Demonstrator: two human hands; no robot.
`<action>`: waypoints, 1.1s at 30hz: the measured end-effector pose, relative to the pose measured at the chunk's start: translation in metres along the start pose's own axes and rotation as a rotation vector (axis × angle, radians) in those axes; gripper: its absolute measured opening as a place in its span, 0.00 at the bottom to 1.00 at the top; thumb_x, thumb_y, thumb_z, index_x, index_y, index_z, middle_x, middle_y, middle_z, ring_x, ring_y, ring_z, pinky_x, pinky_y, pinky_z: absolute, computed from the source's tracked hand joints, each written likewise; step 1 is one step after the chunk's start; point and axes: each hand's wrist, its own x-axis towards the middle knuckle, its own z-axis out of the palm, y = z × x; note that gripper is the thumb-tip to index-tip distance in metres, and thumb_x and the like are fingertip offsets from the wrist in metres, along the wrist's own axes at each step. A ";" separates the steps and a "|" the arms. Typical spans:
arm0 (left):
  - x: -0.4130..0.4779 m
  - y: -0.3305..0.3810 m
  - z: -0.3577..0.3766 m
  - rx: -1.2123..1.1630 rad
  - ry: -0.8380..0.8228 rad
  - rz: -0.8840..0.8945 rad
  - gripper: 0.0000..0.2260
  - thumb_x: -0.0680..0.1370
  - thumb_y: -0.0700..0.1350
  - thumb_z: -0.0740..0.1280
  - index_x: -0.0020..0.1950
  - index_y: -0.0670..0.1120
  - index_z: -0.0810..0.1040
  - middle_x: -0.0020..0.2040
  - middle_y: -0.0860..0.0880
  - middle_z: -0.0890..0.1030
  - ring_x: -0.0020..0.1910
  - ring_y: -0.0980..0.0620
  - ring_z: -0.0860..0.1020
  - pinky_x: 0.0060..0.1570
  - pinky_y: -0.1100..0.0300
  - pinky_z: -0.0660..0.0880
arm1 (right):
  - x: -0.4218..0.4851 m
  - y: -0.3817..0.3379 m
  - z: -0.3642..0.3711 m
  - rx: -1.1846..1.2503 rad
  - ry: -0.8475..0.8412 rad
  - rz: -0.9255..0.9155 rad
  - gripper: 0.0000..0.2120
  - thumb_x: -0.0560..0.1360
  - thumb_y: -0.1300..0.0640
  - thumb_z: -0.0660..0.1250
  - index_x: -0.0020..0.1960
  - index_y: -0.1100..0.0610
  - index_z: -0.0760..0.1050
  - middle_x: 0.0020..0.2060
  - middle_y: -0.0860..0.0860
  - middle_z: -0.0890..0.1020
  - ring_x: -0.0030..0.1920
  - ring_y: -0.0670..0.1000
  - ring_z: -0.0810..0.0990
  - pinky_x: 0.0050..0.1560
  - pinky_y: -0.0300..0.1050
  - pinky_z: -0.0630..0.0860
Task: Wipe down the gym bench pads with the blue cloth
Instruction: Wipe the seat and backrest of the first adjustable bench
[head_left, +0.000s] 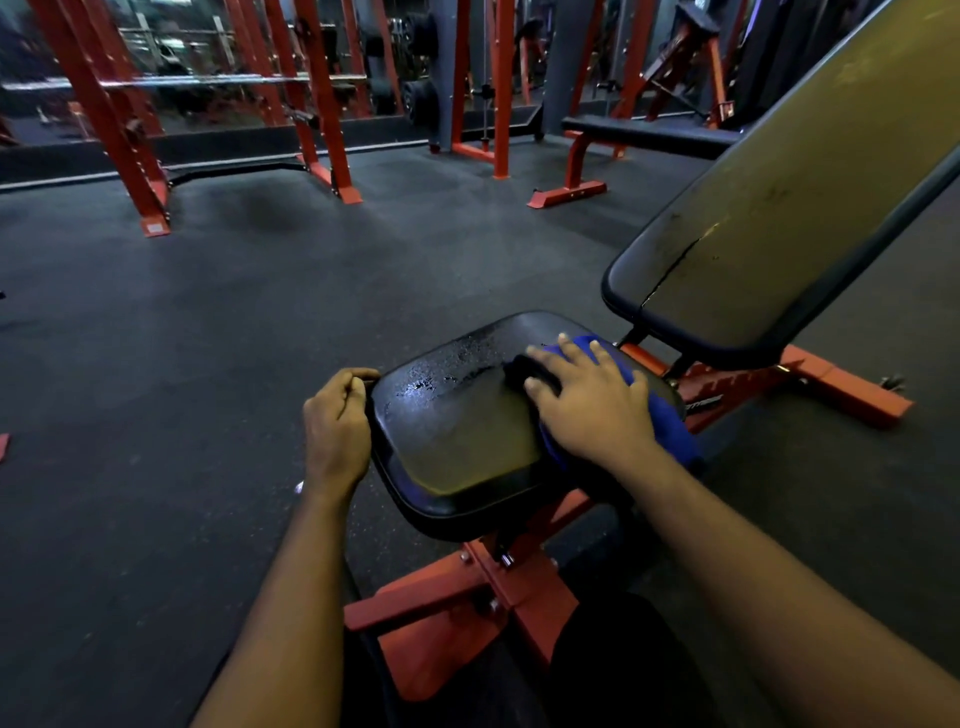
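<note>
Fingers of the right hand lie straight and spread, pressing the blue cloth flat against the seat pad at its far right edge. The left hand curls its fingers round the seat pad's left edge, apparently steadying it. Droplets bead the seat pad left of the cloth. The seat seems mid-wipe. The next stroke likely calls for a firm sweep leftward through the wet patch. The tilted back pad, beyond the seat pad's right, looks still to do.

view: head | wide-angle | faces forward-down | close above seat pad
</note>
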 end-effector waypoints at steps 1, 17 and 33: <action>0.000 0.002 0.000 0.004 0.007 0.006 0.14 0.78 0.42 0.58 0.51 0.42 0.83 0.45 0.50 0.83 0.46 0.53 0.79 0.44 0.70 0.71 | 0.012 0.001 -0.005 0.013 -0.049 0.039 0.24 0.80 0.37 0.53 0.75 0.35 0.58 0.80 0.42 0.54 0.80 0.52 0.49 0.74 0.67 0.51; 0.000 0.003 0.002 0.059 0.029 0.022 0.18 0.80 0.49 0.56 0.47 0.44 0.84 0.41 0.49 0.83 0.43 0.49 0.80 0.43 0.56 0.74 | -0.004 0.032 0.001 -0.008 0.032 0.099 0.26 0.80 0.35 0.51 0.76 0.35 0.55 0.80 0.42 0.53 0.80 0.51 0.49 0.74 0.67 0.49; -0.001 0.014 0.003 0.146 0.037 0.000 0.18 0.79 0.47 0.56 0.50 0.40 0.84 0.43 0.48 0.82 0.44 0.50 0.78 0.40 0.62 0.65 | 0.052 0.061 -0.017 0.049 -0.174 0.164 0.27 0.80 0.35 0.51 0.78 0.38 0.54 0.80 0.44 0.54 0.77 0.57 0.59 0.73 0.63 0.57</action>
